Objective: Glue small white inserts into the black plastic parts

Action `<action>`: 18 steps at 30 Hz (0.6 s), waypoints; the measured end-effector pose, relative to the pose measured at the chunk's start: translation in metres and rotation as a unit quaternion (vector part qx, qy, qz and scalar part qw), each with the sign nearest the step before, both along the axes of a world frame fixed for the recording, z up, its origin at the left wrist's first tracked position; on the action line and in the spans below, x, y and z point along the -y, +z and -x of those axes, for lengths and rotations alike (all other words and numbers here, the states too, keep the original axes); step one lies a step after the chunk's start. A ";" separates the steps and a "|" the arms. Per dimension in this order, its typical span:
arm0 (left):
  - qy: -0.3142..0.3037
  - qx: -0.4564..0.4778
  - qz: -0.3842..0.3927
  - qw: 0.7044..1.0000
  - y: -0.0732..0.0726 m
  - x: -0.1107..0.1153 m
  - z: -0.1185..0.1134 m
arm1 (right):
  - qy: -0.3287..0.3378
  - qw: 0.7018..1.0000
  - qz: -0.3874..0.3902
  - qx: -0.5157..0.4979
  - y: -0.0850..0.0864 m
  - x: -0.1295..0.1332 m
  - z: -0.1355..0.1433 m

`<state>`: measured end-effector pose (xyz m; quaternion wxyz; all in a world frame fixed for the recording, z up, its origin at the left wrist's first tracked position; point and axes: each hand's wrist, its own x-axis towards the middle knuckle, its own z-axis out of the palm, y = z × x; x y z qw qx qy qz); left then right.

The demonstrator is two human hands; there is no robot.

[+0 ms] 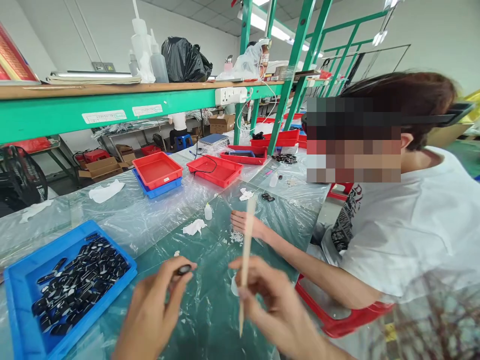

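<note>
My left hand [153,305] is closed in a pinch around a small black oval part [183,270], whose rounded end shows between thumb and forefinger. A thin pale wooden stick [246,260] stands almost upright in my right hand [270,295], held between thumb and fingers with its pointed end down. The stick is slightly blurred. Left of my hands, a blue tray [120,295] holds a heap of black parts [82,285] like the pinched one. A round whitish piece [234,286] lies partly hidden behind my right hand.
A co-worker in a white shirt [420,220] sits at the right, one hand [247,223] by a pile of small white pieces [236,236]. A small bottle [208,211], crumpled tissue [194,227] and red trays [215,170] stand farther back. A green shelf beam [187,102] crosses above.
</note>
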<state>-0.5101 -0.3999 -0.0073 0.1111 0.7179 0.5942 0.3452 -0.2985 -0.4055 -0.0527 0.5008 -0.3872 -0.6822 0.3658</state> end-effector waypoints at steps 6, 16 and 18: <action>0.088 0.036 0.036 0.995 0.014 0.007 0.036 | 0.093 0.938 0.220 0.253 -0.064 -0.004 0.024; 0.046 0.044 0.021 0.998 0.017 0.009 0.036 | 0.078 0.881 0.079 0.460 -0.071 -0.097 0.096; 0.018 0.048 0.027 0.998 0.015 0.008 0.037 | 0.073 0.863 0.084 0.494 -0.087 -0.111 0.122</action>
